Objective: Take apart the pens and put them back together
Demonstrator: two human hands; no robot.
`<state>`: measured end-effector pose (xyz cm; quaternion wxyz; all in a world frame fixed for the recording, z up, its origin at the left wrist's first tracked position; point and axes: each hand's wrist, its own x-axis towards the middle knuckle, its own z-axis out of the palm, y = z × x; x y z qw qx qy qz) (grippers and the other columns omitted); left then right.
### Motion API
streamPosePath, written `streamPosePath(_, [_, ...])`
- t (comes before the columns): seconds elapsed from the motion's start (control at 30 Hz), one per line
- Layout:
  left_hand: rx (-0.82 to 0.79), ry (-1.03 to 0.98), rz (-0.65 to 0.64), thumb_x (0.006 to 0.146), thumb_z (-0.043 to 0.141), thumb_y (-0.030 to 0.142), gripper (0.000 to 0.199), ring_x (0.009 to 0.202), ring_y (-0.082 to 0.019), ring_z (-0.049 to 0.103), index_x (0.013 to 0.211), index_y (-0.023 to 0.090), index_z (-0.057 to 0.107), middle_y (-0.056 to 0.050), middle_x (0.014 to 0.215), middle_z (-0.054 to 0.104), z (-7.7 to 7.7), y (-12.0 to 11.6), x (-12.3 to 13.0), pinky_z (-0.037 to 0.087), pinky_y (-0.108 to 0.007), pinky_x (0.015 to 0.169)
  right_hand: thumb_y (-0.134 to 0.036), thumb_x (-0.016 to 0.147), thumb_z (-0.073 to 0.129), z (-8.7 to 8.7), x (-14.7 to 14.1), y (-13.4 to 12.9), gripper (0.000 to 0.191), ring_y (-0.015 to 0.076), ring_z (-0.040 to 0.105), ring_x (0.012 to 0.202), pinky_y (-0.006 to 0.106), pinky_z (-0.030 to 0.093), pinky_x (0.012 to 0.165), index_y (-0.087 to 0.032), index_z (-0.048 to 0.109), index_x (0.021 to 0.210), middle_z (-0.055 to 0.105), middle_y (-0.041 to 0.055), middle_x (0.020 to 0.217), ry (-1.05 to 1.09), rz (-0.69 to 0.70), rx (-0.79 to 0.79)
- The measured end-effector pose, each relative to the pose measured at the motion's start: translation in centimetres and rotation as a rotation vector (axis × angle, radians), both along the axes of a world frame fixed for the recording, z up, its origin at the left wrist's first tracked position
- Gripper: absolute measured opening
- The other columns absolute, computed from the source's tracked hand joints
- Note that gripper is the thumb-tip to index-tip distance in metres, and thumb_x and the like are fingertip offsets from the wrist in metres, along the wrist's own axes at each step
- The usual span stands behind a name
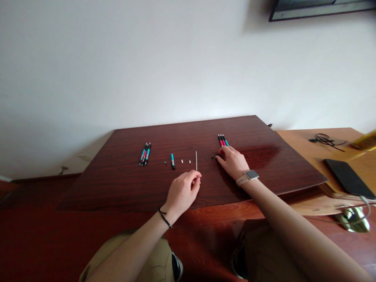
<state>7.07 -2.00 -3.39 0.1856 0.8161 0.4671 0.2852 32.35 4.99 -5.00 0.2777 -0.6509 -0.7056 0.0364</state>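
Observation:
My left hand (183, 190) is over the front of the table, fingers curled together, its fingertips by the lower end of a thin white pen refill (196, 159). Whether anything is in those fingers I cannot make out. At the right, my right hand (232, 159) pinches a small black pen part (217, 155), mostly hidden by the fingers. Laid out in a row are a teal pen barrel (172, 161), a tiny teal piece (165, 162), two small white pieces (182, 161), a dark spring-like piece (206, 158) and a small black piece (213, 157).
Several teal, pink and black pens (145, 154) lie at the left of the dark wooden table (132, 188). More pens (222, 139) lie just beyond my right hand. A lighter table (302, 147) at right holds a black cable (326, 141) and a black tablet-like device (348, 177).

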Motion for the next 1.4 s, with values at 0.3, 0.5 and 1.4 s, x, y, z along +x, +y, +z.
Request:
streamPosePath(0.3, [0.01,0.093,-0.064,0.106,0.056,0.019,0.013,0.072,-0.016,0.068,0.098,0.023,0.066,0.0,0.084,0.073,0.3,-0.4,-0.4,0.047,-0.028,0.07,-0.045,0.108,0.055,2.7,-1.4,-2.8,0.039,0.0163,0.055,0.065,0.03,0.034,0.066,-0.023,0.057,0.076,0.066,0.0014,0.073,0.18,0.22,0.022])
streamPosePath(0.5, [0.077,0.251,-0.118,0.105,0.058,0.021,0.016,0.08,-0.021,0.073,0.092,0.021,0.066,-0.005,0.088,0.076,-0.2,-0.6,-0.5,0.049,-0.031,0.072,-0.045,0.113,0.042,2.1,-5.0,-6.2,0.049,0.0146,0.049,0.059,0.031,0.029,0.064,-0.022,0.051,0.07,0.061,0.0007,0.065,0.129,0.52,-0.189])
streamPosePath(1.4, [0.06,0.287,-0.104,0.104,0.057,0.02,0.014,0.078,-0.022,0.074,0.093,0.02,0.066,-0.006,0.087,0.076,0.0,-0.3,-0.3,0.052,-0.032,0.071,-0.047,0.114,0.038,1.5,-5.8,-5.9,0.049,0.0168,0.059,0.064,0.03,0.029,0.065,-0.023,0.058,0.076,0.068,0.0019,0.071,0.105,0.461,-0.248])
